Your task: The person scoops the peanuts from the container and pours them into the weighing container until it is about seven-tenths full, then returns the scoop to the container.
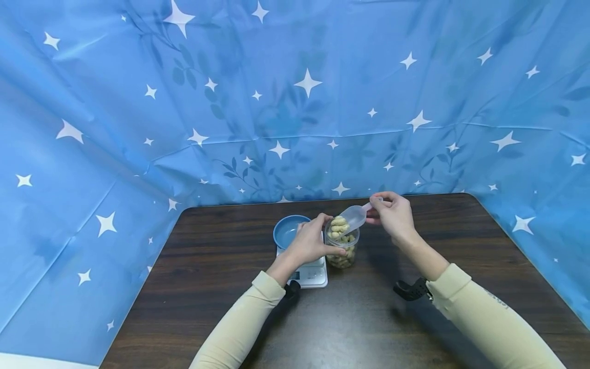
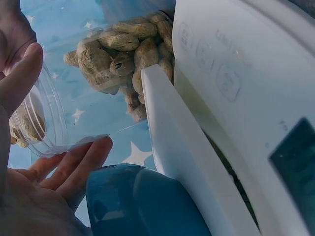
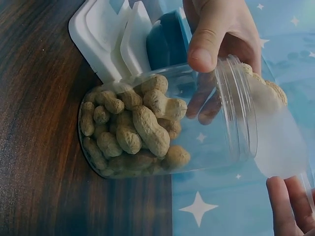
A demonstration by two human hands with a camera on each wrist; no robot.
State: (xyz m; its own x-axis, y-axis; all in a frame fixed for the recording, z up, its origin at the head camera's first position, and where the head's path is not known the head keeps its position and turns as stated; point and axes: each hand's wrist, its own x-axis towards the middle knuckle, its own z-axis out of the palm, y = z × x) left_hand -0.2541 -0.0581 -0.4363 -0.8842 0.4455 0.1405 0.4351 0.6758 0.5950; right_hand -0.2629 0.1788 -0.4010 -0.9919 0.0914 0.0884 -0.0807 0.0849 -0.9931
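Observation:
A clear jar (image 3: pixel 209 152), its lower part filled with peanuts in shells (image 3: pixel 147 128), stands on the table right beside a white kitchen scale (image 1: pixel 315 279). My left hand (image 1: pixel 308 242) grips the jar near its threaded mouth, thumb on the near side and fingers round the far side. My right hand (image 1: pixel 393 214) pinches the handle of a translucent scoop (image 1: pixel 355 217), tilted with its bowl at the jar's mouth. Several peanuts (image 1: pixel 339 226) lie in the scoop. A blue bowl (image 1: pixel 285 231) sits on the scale, partly covered by my left hand in the head view.
The dark wooden table (image 1: pixel 369 318) has its far edge just behind the bowl and jar. A blue curtain (image 1: pixel 304 113) with white stars hangs behind it. Black wrist devices (image 1: pixel 412 290) sit at both cuffs. The scale's display (image 2: pixel 298 162) faces the near side.

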